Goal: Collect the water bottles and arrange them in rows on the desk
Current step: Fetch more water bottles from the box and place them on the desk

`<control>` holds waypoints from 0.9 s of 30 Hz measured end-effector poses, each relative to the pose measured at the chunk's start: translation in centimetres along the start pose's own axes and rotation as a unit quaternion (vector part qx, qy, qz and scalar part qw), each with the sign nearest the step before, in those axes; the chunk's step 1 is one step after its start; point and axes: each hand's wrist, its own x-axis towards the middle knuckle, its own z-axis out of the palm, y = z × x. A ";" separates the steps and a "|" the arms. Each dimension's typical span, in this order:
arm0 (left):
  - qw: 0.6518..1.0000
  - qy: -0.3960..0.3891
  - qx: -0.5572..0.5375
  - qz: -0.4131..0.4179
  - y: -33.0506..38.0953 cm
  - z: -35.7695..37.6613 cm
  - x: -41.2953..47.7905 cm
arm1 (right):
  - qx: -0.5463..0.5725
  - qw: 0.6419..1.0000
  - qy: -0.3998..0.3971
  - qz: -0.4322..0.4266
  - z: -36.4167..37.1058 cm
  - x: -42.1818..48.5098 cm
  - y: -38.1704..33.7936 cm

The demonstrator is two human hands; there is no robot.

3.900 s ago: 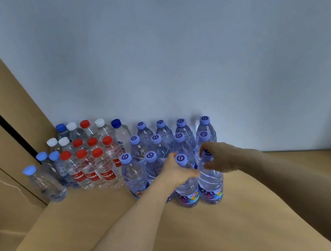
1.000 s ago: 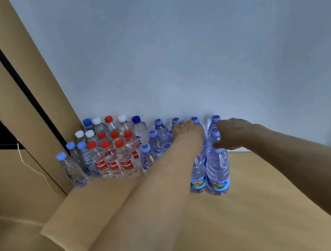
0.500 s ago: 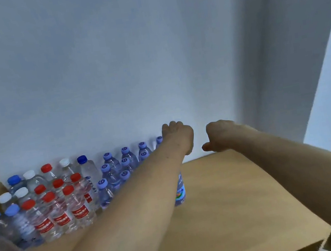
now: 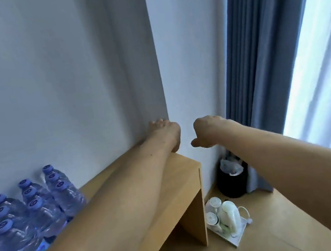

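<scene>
Several clear water bottles with purple caps point(image 4: 44, 212) stand in close rows on the wooden desk point(image 4: 182, 181), at the lower left against the wall. My left hand point(image 4: 166, 132) hovers over the desk's far right corner, well right of the bottles, with loosely curled fingers and nothing in it. My right hand point(image 4: 206, 131) is held in the air just beyond the desk's right end, also loosely curled and holding nothing. My left forearm hides part of the desk top and the front bottles.
On the floor right of the desk stands a black bin point(image 4: 232, 182) lined with a plastic bag. In front of it lies a white tray point(image 4: 236, 237) carrying a kettle and cups. Blue curtains point(image 4: 257, 56) hang at the right beside a bright window.
My view has swung right: the red-capped bottles have left the frame and the desk's right end, the floor and the curtains have appeared. Both hands have let go of the bottles and moved away from them.
</scene>
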 end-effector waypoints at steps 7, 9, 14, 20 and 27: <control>0.992 0.041 0.025 0.115 15.3 -6.2 0.1 | 0.045 0.991 0.007 0.127 0.4 -8.6 14.1; 0.986 0.055 0.035 0.151 20.4 -8.3 -0.5 | 0.045 0.985 0.014 0.164 0.5 -11.9 18.4; 0.967 0.090 0.035 0.236 35.0 -13.5 -4.0 | 0.042 0.966 0.010 0.254 1.0 -21.6 30.3; 0.934 0.122 0.013 0.335 50.4 -19.0 -9.8 | 0.046 0.933 0.012 0.356 1.0 -34.2 41.6; 0.874 0.164 -0.002 0.457 67.8 -24.7 -17.6 | 0.064 0.865 0.013 0.497 2.7 -49.2 52.4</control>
